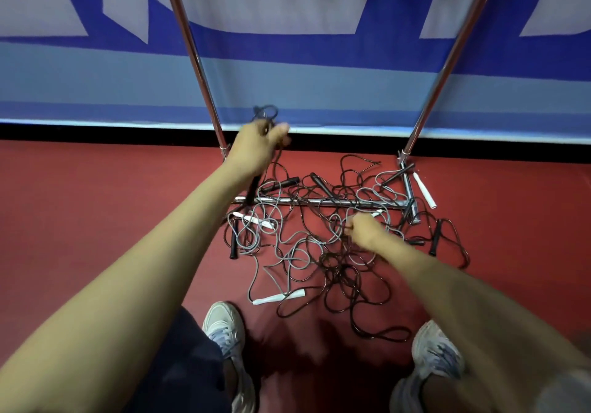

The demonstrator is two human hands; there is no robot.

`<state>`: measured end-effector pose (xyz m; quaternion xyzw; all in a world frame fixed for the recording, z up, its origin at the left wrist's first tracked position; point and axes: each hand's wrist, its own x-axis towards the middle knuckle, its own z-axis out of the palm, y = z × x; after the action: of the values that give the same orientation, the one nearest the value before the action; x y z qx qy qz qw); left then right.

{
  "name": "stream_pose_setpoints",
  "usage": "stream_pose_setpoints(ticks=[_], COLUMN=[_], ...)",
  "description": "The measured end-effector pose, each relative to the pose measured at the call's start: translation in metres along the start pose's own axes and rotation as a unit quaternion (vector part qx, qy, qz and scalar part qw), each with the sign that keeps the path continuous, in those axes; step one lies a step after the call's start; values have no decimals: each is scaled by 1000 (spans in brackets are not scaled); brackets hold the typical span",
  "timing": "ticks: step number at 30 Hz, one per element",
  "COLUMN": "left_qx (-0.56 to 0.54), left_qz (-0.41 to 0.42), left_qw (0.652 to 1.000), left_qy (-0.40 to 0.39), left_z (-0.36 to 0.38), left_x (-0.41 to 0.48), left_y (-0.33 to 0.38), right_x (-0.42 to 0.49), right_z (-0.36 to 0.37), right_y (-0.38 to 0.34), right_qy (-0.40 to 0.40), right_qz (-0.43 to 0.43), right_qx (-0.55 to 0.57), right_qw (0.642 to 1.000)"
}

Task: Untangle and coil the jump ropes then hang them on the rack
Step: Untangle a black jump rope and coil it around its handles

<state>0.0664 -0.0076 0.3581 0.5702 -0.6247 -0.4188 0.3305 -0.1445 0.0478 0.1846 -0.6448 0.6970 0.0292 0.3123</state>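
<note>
Red floor (96, 204) meets a blue-and-white banner (287, 76). Against it stands a chrome rack (195, 60), its base bar crossed by tangled black and grey jump ropes (319, 252) lying on the floor. Raised beside the rack's left post, the left hand (257, 147) grips bunched black rope. Low in the tangle, the right hand (364, 228) pinches a strand with curled fingers.

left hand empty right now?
No, the left hand grips a black rope, held up above the tangled pile on the floor.
</note>
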Motion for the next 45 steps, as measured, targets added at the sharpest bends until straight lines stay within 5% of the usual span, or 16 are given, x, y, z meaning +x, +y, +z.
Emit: stream_pose_setpoints(ticks=[1, 3, 4, 5, 10, 13, 16, 20, 24, 30, 34, 41, 45], left_qx=[175, 460, 522, 534, 282, 189, 146, 157, 169, 129, 125, 133, 132], left_qz=[-40, -109, -105, -95, 66, 158, 111, 32, -75, -150, -204, -237, -217], left_qw=[982, 862, 822, 816, 952, 965, 981, 985, 982, 978, 966, 951, 954], left_qy=[-56, -182, -204, -199, -100, -93, -63, -58, -44, -62, -96, -145, -157], left_z=[0, 6, 11, 15, 29, 43, 46, 51, 76, 117, 143, 172, 179], left_x=[-1, -9, -14, -18, -22, -34, -34, -26, -8, -13, -20, -12, -9], left_y=[-7, -18, -21, -21, -3, 16, 14, -17, -70, -166, -218, -253, -261], right_x=[-3, -11, -16, -24, -71, -92, -84, -54, -32, 16, 46, 82, 97], right_z=[-20, -62, -81, -98, -147, -155, -136, -77, -13, 76, 100, 118, 127], right_y=[-1, -12, -19, -26, -46, -54, -45, -7, 27, 62, 67, 62, 60], right_qy=[34, 100, 126, 145, 187, 208, 153, -2, -73, -74, 5, -31, 75], right_qz=[-8, -37, -50, -61, -118, -151, -114, -41, 13, 119, 156, 67, 12], right_qx=[11, 32, 37, 39, 29, 79, 95, 31, -27, 71, 198, 225, 141], right_qw=[999, 994, 990, 987, 975, 963, 977, 999, 997, 988, 968, 972, 987])
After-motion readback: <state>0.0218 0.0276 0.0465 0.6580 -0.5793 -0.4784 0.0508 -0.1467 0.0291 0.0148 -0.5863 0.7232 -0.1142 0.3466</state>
